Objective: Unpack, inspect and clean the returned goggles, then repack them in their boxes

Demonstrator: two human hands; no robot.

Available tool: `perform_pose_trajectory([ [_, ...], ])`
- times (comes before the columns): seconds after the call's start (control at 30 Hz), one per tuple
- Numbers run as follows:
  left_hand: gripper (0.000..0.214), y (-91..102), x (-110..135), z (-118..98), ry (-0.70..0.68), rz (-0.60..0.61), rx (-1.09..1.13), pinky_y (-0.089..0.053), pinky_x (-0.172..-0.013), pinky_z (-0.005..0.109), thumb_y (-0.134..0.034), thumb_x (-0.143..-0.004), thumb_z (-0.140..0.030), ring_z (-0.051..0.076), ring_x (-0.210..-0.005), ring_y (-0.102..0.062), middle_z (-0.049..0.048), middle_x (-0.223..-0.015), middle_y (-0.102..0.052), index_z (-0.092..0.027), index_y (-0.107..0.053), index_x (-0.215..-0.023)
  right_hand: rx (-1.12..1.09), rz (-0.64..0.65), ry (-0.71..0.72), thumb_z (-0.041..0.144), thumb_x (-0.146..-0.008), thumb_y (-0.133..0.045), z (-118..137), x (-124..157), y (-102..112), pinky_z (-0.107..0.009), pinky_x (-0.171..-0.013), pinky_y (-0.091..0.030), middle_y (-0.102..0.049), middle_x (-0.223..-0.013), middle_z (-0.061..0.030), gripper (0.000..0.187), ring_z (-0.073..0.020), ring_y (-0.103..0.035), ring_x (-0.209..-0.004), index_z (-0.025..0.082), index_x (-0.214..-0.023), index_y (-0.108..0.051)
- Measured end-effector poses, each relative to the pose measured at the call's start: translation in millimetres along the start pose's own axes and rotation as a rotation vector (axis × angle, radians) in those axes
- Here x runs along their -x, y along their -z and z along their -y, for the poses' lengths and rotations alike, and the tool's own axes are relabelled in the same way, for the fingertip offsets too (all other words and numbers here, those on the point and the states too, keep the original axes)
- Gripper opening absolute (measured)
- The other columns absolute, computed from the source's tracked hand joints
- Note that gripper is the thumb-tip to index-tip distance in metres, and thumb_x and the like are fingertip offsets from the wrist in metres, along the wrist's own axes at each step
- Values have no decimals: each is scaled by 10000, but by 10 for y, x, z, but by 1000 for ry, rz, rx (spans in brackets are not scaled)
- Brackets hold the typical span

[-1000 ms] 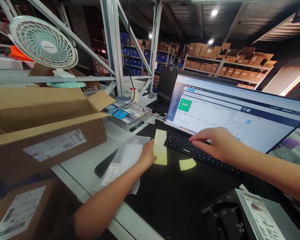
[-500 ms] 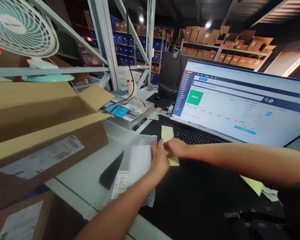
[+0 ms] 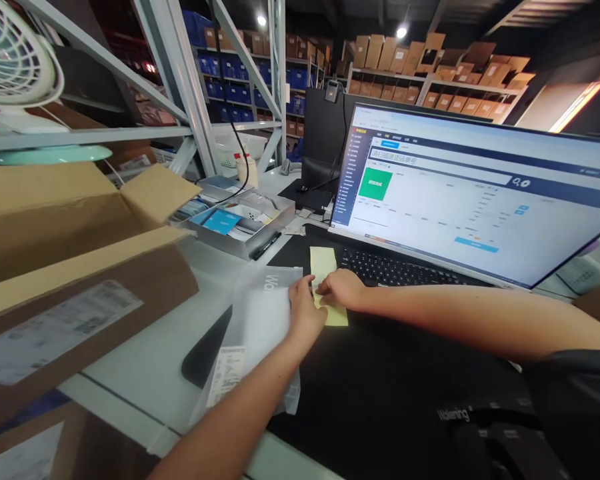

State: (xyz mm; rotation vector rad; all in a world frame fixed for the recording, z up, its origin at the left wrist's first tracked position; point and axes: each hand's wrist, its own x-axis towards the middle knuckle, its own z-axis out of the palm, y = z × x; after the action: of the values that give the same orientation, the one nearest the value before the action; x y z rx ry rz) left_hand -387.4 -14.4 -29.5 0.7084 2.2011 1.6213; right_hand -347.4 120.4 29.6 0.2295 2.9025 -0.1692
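So we had both hands in close over a yellow paper strip (image 3: 323, 260) on the black desk mat (image 3: 370, 380). Our left hand (image 3: 306, 312) was half curled at the strip's left edge, with the thumb by its middle. Our right hand (image 3: 345, 289) came across from the right, fingers bent down over the middle, tips almost meeting the left's. Both looked to be touching the paper, but we couldn't tell if either actually had a pinch on it.

The strip's long axis ran away from us towards the monitor (image 3: 430, 193), with one end poking out beyond our fingers and the other on our side. The right hand covered more of it; the left sat along the edge.

Just left of that was a frosted zip bag (image 3: 267, 313) with something white inside, our left forearm crossing over it. The keyboard (image 3: 403, 268) was just beyond our right hand, under the screen. Further left on the desk (image 3: 130, 380) we had an open cardboard box (image 3: 173, 280).
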Motion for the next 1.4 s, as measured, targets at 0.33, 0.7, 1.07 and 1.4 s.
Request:
perform_pose_trajectory([
  [0.33,710,-15,22,-8,-36,23,-70,-479,-1093,394,-537,-613,173,206,-1165,-564,106,-1312,-390,-171,-506,-1233,-8,4,18,327,-953,-643,42,56,-11,-412,-924,-522,-762,-1010,-81,215,-225,-698,-1004,152,-1012,-753],
  [0.7,717,12,59,-93,-51,79,-154,-446,-1117,424,-511,-619,171,289,-1302,-492,170,-1403,-350,-149,-507,-1260,-75,105,45,324,-942,-694,-99,-127,114,-391,-897,-559,-751,-964,-30,194,-191,-708,-930,145,-1008,-731],
  [1.07,743,-8,57,-76,-48,73,-222,-443,-1113,397,-521,-647,174,252,-1269,-510,163,-1411,-328,-159,-442,-1307,-9,80,79,371,-973,-644,-100,-165,162,-391,-867,-563,-728,-934,-30,234,-183,-693,-900,146,-961,-709],
  [1.4,759,-38,49,-26,-89,14,-294,-462,-1088,405,-564,-631,155,272,-1294,-509,199,-1421,-325,-129,-420,-1320,78,0,111,220,-936,-646,10,-75,407,-313,-771,-510,-737,-941,-56,113,-178,-671,-859,139,-929,-724],
])
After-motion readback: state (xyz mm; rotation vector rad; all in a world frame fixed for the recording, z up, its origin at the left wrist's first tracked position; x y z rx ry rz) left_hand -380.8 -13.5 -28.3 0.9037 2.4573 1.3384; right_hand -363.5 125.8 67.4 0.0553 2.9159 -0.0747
